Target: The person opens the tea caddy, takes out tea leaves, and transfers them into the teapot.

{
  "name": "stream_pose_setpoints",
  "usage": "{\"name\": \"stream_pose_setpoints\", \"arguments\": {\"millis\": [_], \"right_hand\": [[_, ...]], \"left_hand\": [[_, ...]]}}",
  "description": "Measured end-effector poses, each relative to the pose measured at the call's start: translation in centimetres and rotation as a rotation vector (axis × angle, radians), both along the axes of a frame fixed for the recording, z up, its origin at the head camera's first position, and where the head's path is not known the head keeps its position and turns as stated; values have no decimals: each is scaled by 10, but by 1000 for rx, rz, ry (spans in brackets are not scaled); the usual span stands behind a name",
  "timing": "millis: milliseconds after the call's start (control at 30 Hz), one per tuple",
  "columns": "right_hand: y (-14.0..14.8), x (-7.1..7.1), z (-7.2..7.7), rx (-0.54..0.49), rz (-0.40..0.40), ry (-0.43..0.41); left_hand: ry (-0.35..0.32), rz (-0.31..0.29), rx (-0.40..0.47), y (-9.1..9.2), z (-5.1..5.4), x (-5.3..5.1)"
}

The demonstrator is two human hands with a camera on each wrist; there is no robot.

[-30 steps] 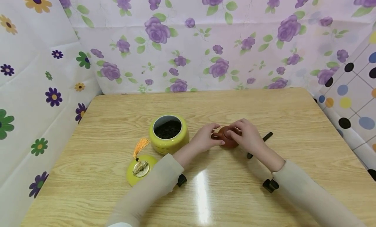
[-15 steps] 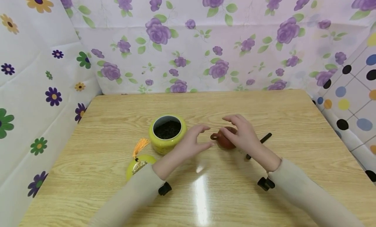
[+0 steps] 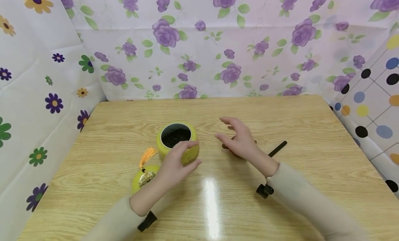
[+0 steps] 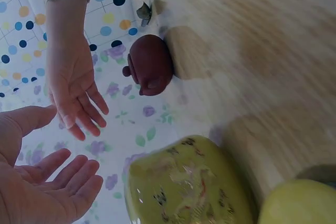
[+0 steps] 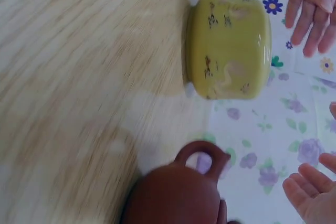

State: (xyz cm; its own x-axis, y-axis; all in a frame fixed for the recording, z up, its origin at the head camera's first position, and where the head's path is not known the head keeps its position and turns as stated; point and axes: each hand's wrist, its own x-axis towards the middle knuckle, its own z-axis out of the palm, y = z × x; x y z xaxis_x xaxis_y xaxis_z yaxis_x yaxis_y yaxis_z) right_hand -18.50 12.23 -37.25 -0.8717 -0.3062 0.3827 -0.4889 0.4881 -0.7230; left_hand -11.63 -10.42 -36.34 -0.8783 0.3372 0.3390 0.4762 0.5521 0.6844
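Observation:
My left hand [image 3: 176, 166] hovers in front of the yellow jar [image 3: 194, 151], fingers apart and holding nothing. Dark loose leaves [image 3: 176, 137] fill part of the lidless jar. Above the small brown teapot my right hand [image 3: 241, 140] is held with fingers spread, empty too, hiding most of the pot in the head view. The left wrist view shows the teapot [image 4: 150, 65] with its lid and knob on. Its loop handle [image 5: 202, 148] points toward the jar [image 5: 228, 45] in the right wrist view.
The jar's yellow lid [image 3: 137, 182], with a gold ornament and an orange tassel [image 3: 148, 156], lies on the wooden table [image 3: 124, 119] left of the jar, partly behind the left forearm. A thin black stick [image 3: 278, 149] lies right of the teapot.
Both hands have left the teapot, where the right fingers were at its lid and the left by its handle. The left hand has moved left to the jar; the right has shifted slightly left.

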Motion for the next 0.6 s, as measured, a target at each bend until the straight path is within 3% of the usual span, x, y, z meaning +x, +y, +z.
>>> {"name": "stream_pose_setpoints", "arguments": {"millis": [133, 400, 600], "right_hand": [[-15, -5, -5, -64, 39, 33], [-38, -11, -15, -125, 132, 14], [-49, -12, -20, -105, 148, -41]], "left_hand": [[51, 35, -26, -14, -7, 10], [203, 122, -14, -42, -28, 21], [235, 138, -18, -58, -40, 26]]}}
